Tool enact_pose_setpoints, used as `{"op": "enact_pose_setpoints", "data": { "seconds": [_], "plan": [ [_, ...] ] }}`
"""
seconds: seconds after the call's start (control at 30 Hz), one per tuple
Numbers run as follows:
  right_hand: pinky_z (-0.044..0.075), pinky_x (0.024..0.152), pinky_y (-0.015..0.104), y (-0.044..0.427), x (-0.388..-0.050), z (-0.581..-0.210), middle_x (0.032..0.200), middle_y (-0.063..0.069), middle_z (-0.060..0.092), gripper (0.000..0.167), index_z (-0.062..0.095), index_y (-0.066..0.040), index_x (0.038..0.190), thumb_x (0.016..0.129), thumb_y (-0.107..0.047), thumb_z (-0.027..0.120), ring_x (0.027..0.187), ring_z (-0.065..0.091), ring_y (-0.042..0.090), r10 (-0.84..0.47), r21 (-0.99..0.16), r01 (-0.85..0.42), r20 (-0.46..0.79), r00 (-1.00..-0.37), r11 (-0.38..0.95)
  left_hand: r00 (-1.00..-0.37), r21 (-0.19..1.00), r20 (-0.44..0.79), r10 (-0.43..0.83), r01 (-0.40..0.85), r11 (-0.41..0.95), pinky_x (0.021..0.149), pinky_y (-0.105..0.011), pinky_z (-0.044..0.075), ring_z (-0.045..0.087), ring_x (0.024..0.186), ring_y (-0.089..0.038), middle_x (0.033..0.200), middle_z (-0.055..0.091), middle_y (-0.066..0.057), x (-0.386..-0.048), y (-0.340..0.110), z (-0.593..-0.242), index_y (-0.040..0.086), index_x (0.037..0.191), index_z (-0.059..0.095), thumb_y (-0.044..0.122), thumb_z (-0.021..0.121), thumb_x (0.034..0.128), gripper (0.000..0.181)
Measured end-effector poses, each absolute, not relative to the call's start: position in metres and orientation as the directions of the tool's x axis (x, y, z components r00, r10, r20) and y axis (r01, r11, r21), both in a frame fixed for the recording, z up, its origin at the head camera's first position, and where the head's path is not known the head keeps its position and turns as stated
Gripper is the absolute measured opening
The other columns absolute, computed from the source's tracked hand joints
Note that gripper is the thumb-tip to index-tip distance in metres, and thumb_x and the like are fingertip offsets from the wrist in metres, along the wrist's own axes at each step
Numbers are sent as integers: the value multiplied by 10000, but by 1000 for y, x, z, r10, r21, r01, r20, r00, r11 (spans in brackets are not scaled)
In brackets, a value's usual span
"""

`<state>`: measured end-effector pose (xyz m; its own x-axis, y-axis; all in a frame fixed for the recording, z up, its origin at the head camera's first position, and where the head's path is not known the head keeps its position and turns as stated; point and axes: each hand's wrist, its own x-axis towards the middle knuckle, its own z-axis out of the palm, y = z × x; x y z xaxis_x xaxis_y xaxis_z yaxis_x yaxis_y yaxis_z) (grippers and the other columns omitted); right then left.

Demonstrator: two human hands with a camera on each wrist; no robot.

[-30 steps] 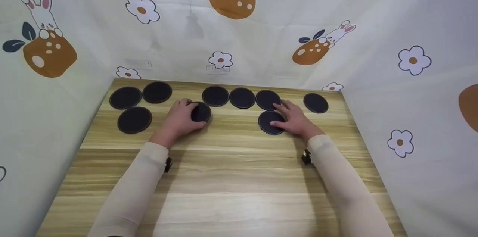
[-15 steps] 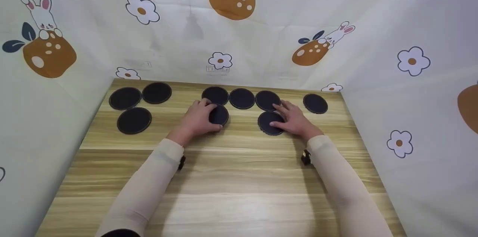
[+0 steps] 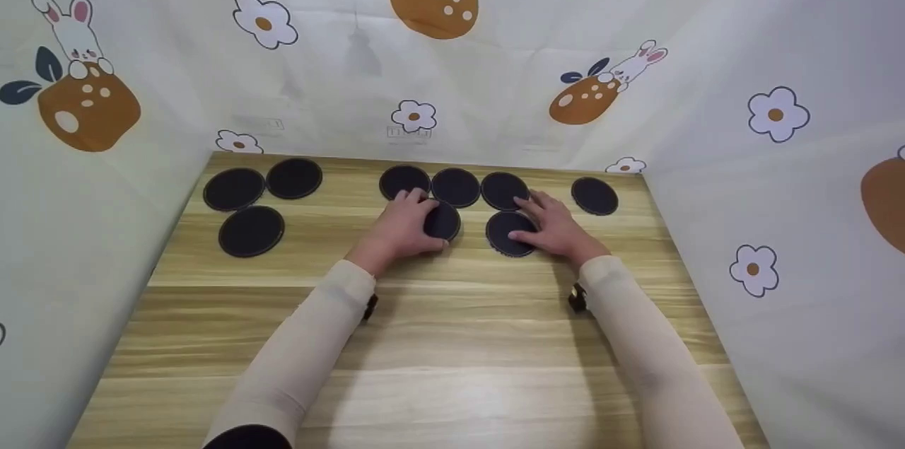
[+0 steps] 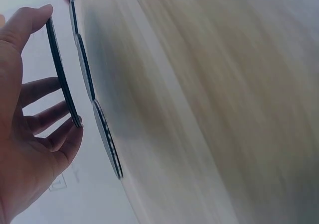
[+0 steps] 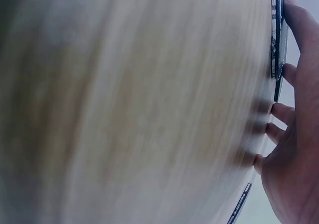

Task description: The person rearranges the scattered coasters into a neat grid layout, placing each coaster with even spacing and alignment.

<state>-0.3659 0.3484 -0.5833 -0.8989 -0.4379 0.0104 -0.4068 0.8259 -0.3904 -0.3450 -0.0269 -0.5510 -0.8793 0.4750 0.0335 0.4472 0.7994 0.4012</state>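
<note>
In the head view the left hand [image 3: 401, 226] holds a round black disc [image 3: 443, 221] by its edges, below the row of three discs. The left wrist view shows this disc [image 4: 63, 77] pinched between thumb and fingers, raised off the table with a gap beneath. The right hand [image 3: 558, 226] rests at the right, its thumb on the front disc [image 3: 508, 233] and its fingertips near the back disc [image 3: 504, 191]. In the right wrist view the thumb and a finger touch a disc stack's edge [image 5: 279, 40], while the other fingertips touch the table.
Three discs lie at the back left, one of them a front disc [image 3: 252, 231]. Two more back discs, one at the middle [image 3: 456, 187], lie side by side. A lone disc [image 3: 594, 196] lies at the back right. Patterned cloth [image 3: 318, 81] surrounds the wooden table [image 3: 452, 336].
The left hand has moved to the right with its disc, from beside the row's left end to below its middle. The right hand has stayed in place on its disc.
</note>
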Motion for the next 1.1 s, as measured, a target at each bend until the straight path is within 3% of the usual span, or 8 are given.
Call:
{"op": "enact_pose_setpoints", "data": {
  "seconds": [1.1],
  "plan": [
    [180,1294,716,347,-364,-583,1753,298,312,858,494,-122,1677,980,-515,806,1631,238,533,-429,-412,-406,40,-902,815,-878,370,58,476,461,807,1200,-573,429,492,1400,-456,1542,532,-212,-339,17,-551,59,1540,626,599,867,874,891]
  ]
}}
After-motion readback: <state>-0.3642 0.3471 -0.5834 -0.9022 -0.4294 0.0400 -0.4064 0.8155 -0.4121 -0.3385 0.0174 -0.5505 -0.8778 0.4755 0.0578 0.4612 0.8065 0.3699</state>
